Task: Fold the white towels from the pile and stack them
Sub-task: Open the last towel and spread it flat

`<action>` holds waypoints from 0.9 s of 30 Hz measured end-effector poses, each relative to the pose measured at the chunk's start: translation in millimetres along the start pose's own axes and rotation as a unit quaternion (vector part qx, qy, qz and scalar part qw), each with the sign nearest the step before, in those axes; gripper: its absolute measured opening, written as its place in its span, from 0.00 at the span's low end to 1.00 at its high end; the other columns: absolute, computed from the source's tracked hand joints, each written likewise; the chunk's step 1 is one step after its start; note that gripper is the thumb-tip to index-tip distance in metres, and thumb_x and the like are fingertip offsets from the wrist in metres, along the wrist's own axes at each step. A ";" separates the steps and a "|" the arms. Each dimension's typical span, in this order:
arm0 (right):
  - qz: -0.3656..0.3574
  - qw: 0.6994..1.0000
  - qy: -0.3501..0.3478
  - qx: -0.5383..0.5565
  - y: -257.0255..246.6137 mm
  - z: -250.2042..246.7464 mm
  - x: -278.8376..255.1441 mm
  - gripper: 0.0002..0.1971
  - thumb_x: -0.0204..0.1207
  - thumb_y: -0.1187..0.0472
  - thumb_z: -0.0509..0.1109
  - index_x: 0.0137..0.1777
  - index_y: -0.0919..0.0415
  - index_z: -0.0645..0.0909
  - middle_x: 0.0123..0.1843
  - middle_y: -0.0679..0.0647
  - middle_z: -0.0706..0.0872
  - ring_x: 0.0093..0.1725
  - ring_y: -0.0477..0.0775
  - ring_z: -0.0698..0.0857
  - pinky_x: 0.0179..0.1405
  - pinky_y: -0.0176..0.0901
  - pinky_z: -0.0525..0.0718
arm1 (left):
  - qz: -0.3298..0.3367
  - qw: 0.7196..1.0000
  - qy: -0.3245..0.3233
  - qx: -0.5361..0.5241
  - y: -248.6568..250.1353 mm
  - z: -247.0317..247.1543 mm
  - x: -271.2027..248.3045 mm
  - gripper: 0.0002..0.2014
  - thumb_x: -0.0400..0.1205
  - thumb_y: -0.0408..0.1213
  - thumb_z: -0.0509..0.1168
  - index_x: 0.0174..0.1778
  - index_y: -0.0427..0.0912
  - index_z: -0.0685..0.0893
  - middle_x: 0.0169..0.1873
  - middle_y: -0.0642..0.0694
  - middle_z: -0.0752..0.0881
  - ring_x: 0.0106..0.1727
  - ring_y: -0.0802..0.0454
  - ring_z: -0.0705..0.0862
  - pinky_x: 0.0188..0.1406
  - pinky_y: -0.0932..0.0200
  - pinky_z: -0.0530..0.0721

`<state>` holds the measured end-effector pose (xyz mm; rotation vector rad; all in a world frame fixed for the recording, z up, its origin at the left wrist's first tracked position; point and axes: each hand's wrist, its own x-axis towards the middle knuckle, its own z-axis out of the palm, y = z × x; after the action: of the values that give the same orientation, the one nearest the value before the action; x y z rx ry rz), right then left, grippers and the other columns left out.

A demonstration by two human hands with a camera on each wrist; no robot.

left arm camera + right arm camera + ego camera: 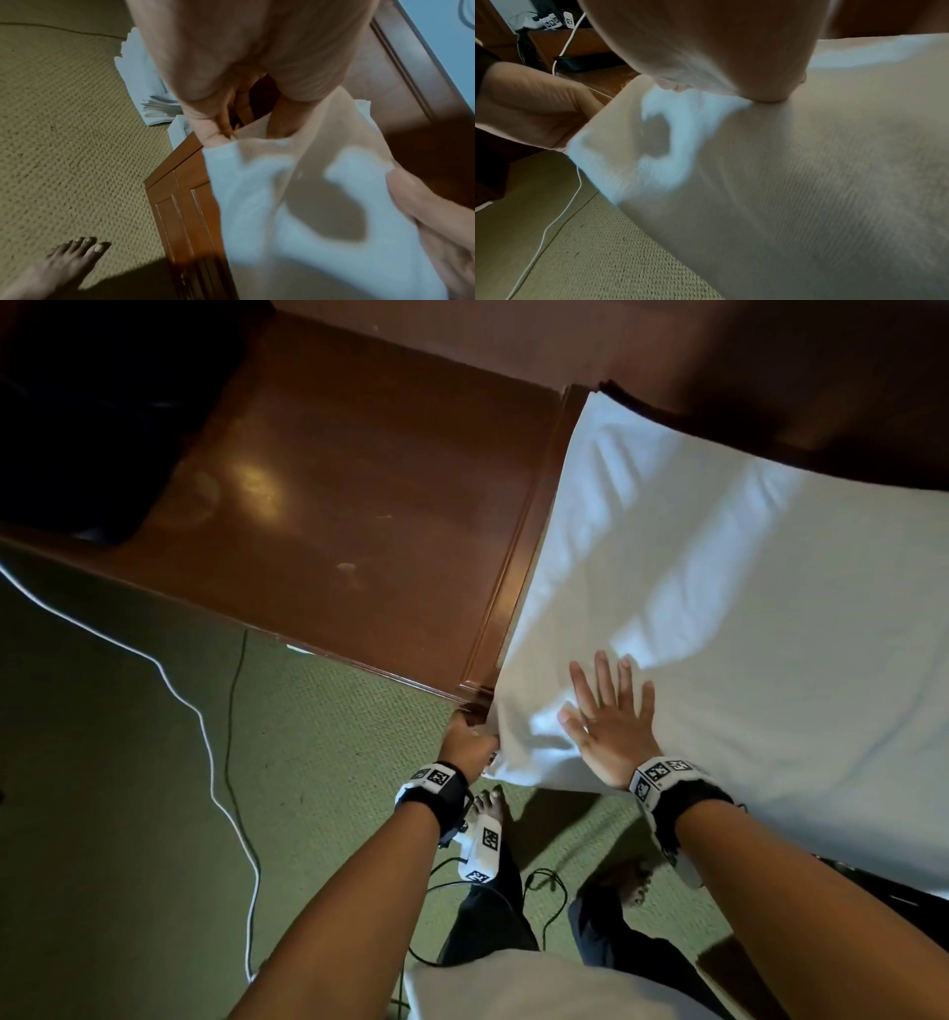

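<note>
Lying spread across the brown wooden cabinet [369, 505], the white towel [719, 608] hangs a little over the near edge above the green carpet [128, 762]. The right hand [608, 726] presses flat on it near the near-left corner, fingers [606, 675] straight and spread, while the left hand [467, 744] pinches that same corner at the cabinet's edge, fingers curled around the cloth. A white cable [205, 737] trails over the carpet to the left, and the person's bare foot [490, 801] stands just below the towel's corner.
</note>
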<state>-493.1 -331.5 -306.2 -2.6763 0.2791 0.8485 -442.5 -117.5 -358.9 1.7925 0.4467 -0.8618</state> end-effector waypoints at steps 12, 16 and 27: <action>-0.012 1.000 0.007 0.009 2.8 1.9 -0.2 0.34 0.87 0.34 0.41 0.82 0.34 0.22 0.81 0.42 0.13 0.78 0.52 0.13 0.78 0.64 0.18 | 0.079 0.991 0.100 0.039 -23.7 -13.6 -0.9 0.11 0.84 0.43 0.70 0.35 0.50 0.89 0.33 0.47 0.89 0.38 0.45 0.84 0.41 0.55 0.82; -0.025 0.999 0.024 0.019 4.8 4.6 -0.5 0.35 0.88 0.35 0.42 0.83 0.36 0.23 0.82 0.42 0.15 0.79 0.51 0.14 0.78 0.63 0.18 | 0.057 0.994 0.094 -0.003 -3.7 -5.0 -10.9 0.21 0.77 0.63 0.67 0.37 0.47 0.86 0.36 0.48 0.88 0.43 0.43 0.86 0.47 0.49 0.83; 0.028 0.975 0.217 0.033 34.2 9.5 -12.9 0.33 0.86 0.45 0.44 0.90 0.56 0.53 0.91 0.62 0.48 0.90 0.64 0.45 0.86 0.67 0.44 | 0.370 0.809 0.181 0.420 48.2 31.7 -28.9 0.22 0.88 0.43 0.59 0.79 0.45 0.74 0.74 0.35 0.76 0.74 0.36 0.75 0.73 0.35 0.76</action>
<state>-518.0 -358.7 -314.2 -2.7759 0.4754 0.2519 -441.1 -162.2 -312.4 2.6712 -0.5076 -0.1117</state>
